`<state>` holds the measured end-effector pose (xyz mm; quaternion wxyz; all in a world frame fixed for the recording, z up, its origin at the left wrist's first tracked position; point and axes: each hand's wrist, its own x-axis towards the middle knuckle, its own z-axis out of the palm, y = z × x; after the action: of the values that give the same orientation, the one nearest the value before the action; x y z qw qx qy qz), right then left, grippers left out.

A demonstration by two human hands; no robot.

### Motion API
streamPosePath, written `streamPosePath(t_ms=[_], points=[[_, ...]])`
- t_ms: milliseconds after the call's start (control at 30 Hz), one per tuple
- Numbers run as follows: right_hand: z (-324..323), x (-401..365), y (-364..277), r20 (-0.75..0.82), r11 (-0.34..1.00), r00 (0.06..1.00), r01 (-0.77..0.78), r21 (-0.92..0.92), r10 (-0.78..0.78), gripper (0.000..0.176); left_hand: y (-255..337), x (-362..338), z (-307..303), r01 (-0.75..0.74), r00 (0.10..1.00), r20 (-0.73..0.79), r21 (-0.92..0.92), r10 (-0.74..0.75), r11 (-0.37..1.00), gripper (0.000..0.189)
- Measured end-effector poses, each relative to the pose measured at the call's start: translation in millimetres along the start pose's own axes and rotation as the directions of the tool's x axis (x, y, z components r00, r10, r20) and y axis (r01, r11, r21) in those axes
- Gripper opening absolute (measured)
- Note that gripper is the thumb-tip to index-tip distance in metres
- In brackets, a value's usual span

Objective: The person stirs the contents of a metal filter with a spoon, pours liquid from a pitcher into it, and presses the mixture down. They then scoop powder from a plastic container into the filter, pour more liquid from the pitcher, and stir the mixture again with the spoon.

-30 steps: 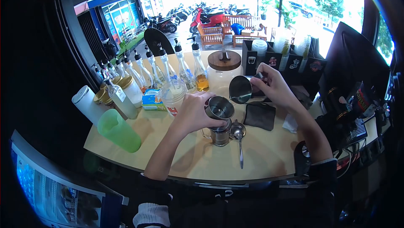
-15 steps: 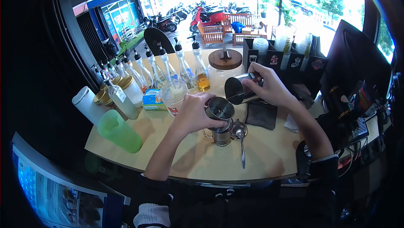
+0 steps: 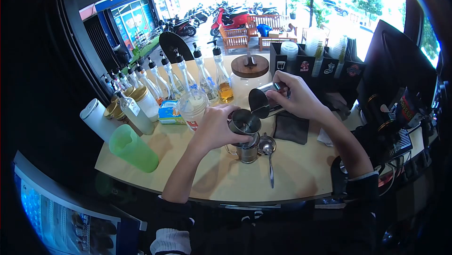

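Metal cup (image 3: 246,121), head view: positioned above the counter (image 3: 212,182), near the middle of the picture, mouth upward. It stands over a handled metal mug (image 3: 246,154); whether the two touch cannot be told from this angle.

Left hand (image 3: 214,128): grips the metal cup from its left side. The thumb lies along the near side, pointing right; the index finger reaches around the far side. The grip is spread to the width of the cup and firm on it. The back of the hand faces up. The left forearm (image 3: 186,170) slants up and to the right from the lower edge, wrist bent slightly right.

Right hand (image 3: 294,96): holds a metal pitcher (image 3: 259,103), higher in the picture and right of the cup. Thumb and fingers close on the pitcher's right side; exact finger seating is partly hidden. The pitcher is tipped, mouth turned left and down, lip just beside the cup's rim. The right forearm (image 3: 346,147) slants up and to the left, wrist bent left.

Adjacent items: a spoon (image 3: 271,170) with its bowl over a small round metal dish (image 3: 266,140), right of the mug; a dark cloth (image 3: 291,129) below the right hand; a clear plastic cup (image 3: 192,107) beyond the left hand.
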<state>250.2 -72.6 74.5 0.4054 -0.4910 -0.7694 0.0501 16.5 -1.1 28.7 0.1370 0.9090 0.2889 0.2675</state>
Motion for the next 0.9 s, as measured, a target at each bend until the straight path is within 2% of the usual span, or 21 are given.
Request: streamPosePath(t_ms=[200, 300, 733, 800, 900], points=[[3, 0, 1, -0.009, 0.999, 1.000, 0.016, 0.039, -0.016, 0.030, 2, 0, -1, 0.029, 0.999, 0.015, -0.020, -0.029, 0.999, 0.074], [3, 0, 0, -0.001, 0.999, 1.000, 0.008, 0.037, -0.008, 0.025, 2, 1, 0, 0.019, 1.000, 0.011, -0.027, -0.018, 0.999, 0.074], [5, 5, -1, -0.018, 0.999, 0.999, 0.050, 0.011, -0.050, 0.030, 0, 1, 4, 0.035, 0.999, 0.017, -0.036, -0.034, 0.999, 0.076], [6, 7, -3, -0.024, 0.998, 0.998, 0.062, 0.009, -0.062, 0.031, 0, -1, 5, 0.030, 0.999, -0.018, -0.004, -0.030, 1.000, 0.077], [7, 9, -11, -0.019, 0.997, 0.999, 0.042, 0.061, -0.041, 0.031, 1, -1, 7, 0.053, 0.998, -0.024, -0.036, -0.054, 0.998, 0.077]])
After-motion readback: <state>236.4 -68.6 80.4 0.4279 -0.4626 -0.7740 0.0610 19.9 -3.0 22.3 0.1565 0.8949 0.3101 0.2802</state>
